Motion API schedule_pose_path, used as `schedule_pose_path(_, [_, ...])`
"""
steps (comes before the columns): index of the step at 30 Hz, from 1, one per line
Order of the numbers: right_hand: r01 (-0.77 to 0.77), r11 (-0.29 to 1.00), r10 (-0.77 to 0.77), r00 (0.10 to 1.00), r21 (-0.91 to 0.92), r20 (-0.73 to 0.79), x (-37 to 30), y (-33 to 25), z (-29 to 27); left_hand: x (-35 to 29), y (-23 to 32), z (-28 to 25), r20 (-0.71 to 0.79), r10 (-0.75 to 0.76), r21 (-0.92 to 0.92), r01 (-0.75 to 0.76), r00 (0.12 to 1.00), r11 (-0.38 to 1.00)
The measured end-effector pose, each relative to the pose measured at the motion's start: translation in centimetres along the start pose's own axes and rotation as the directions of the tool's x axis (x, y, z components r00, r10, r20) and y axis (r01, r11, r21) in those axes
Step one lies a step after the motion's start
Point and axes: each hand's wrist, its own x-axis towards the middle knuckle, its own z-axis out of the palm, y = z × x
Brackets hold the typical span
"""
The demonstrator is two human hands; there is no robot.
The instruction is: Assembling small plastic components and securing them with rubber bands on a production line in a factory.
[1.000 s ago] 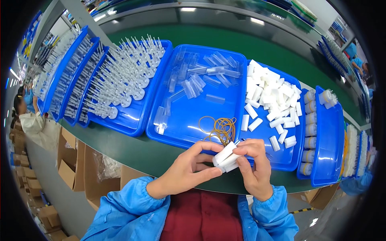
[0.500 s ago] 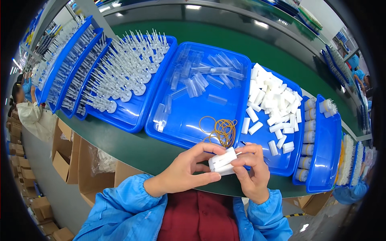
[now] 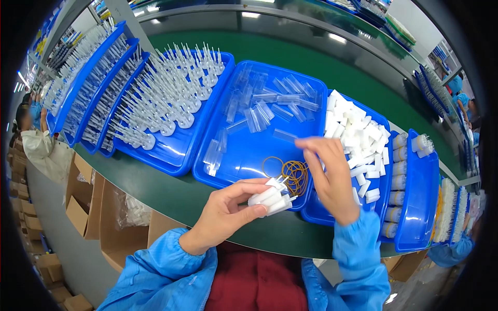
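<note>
A small bundle of white cylinders with thin pale stems sticking out is gripped between the thumb and fingers of my left hand, just over the table's near edge. My right hand is raised over the boundary of two blue trays, fingers stretched to the left and nothing visible in them. Its fingertips hang near a loose clear plastic sleeve in the middle tray. A tangle of tan rubber bands lies in that tray, between my hands. The right hand partly hides a tray of loose white cylinders.
More clear sleeves fill the middle tray's far half. To the left, a blue tray holds upright white stemmed parts, beside several stacked, tilted trays. Banded bundles stand at the right. Open cardboard boxes sit below the table.
My right hand has let go of the bundle and moved up and away over the trays. My left hand keeps the bundle, now slightly further left and tilted, with its stems showing.
</note>
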Motion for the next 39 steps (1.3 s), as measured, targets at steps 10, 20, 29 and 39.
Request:
schedule_pose_path(10, [0.103, 0.925, -0.058, 0.989, -0.365, 0.133, 3.6, 1.9, 5.5, -0.6, 0.1, -0.7, -0.077, 0.217, 0.214, -0.196, 0.973, 0.957])
schedule_pose_path(20, [-0.374, 0.504, 0.524, 0.849, 0.778, 0.069, -2.0, -5.7, 1.0, -0.3, -0.2, -0.4, -0.045, 0.297, 0.304, -0.27, 0.954, 0.914])
schedule_pose_path(29, [-0.226, 0.747, 0.362, 0.927, 0.625, -0.097, -4.1, -4.6, 2.6, -0.6, -0.8, 0.7, -0.059, 0.298, 0.336, -0.262, 0.953, 0.905])
schedule_pose_path(39, [-0.376, 0.711, 0.389, 0.914, 0.594, 0.113, -3.3, -4.3, 0.6, -0.8, -0.7, 1.4, 0.048, 0.448, 0.671, -0.361, 0.893, 0.648])
